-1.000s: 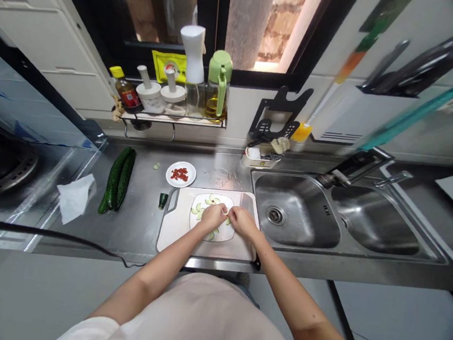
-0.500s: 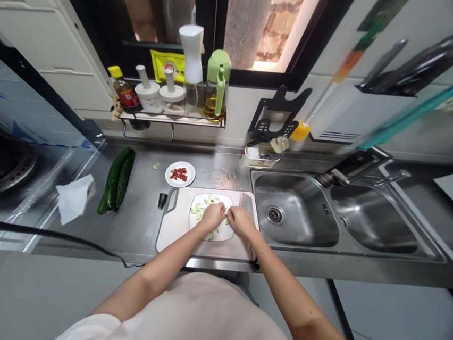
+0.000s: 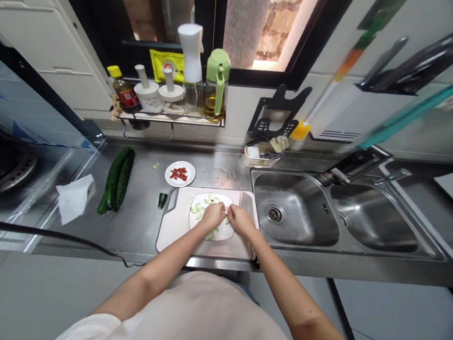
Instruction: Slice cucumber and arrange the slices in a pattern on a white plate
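My left hand point(image 3: 213, 215) and my right hand point(image 3: 240, 219) meet over a white plate point(image 3: 194, 230), their fingertips pinched close together. Between them shows a small pale green bit that looks like a cucumber slice, mostly covered by the fingers. Cucumber slices point(image 3: 197, 210) lie fanned in small groups around the plate, with a red bit among those at its far side. Under the plate is a pale cutting board point(image 3: 172, 231) with a grey edge. Beyond the board's far left corner, a small white dish point(image 3: 179, 183) holds chopped red pieces.
Whole cucumbers point(image 3: 117, 181) lie on the steel counter at left, near a white tissue point(image 3: 73, 198). A cucumber end point(image 3: 162, 200) sits beside the board. At right is a double sink point(image 3: 298, 209) with a faucet point(image 3: 355, 165). A seasoning rack point(image 3: 175, 118) hangs behind.
Almost nothing differs. Both hands stay pinched together over the plate, with only a very slight shift of the fingers and the view.
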### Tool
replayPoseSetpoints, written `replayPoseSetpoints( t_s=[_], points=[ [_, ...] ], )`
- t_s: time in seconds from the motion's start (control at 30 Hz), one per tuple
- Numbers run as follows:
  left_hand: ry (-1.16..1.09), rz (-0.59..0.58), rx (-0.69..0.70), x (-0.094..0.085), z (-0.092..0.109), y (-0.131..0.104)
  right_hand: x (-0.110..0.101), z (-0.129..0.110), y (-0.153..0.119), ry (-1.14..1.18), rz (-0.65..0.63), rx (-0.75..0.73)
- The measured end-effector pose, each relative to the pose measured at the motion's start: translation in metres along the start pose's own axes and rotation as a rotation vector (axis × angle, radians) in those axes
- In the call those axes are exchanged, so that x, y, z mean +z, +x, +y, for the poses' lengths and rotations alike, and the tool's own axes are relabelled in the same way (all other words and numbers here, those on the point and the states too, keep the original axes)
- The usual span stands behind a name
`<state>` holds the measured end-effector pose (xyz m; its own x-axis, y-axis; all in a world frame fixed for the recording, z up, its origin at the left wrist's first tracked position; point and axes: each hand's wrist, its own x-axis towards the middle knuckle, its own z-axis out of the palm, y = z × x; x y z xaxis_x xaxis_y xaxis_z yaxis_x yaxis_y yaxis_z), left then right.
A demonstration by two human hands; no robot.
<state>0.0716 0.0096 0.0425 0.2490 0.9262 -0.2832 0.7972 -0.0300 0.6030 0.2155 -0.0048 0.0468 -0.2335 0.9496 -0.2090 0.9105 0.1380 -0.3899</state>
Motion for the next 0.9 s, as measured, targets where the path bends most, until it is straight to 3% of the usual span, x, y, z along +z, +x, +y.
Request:
replayPoseSetpoints(
  t_s=[0.33, 0.9],
  points=[
    [-0.006, 0.01, -0.001, -0.001, -0.002, 0.003, -0.011, 0.003, -0.001, 0.04, 0.014, 0.009],
    [0.05, -0.004, 0.008, 0.0, 0.002, 0.001, -0.005, -0.002, 0.002, -0.04, -0.044, 0.056]
  ],
)
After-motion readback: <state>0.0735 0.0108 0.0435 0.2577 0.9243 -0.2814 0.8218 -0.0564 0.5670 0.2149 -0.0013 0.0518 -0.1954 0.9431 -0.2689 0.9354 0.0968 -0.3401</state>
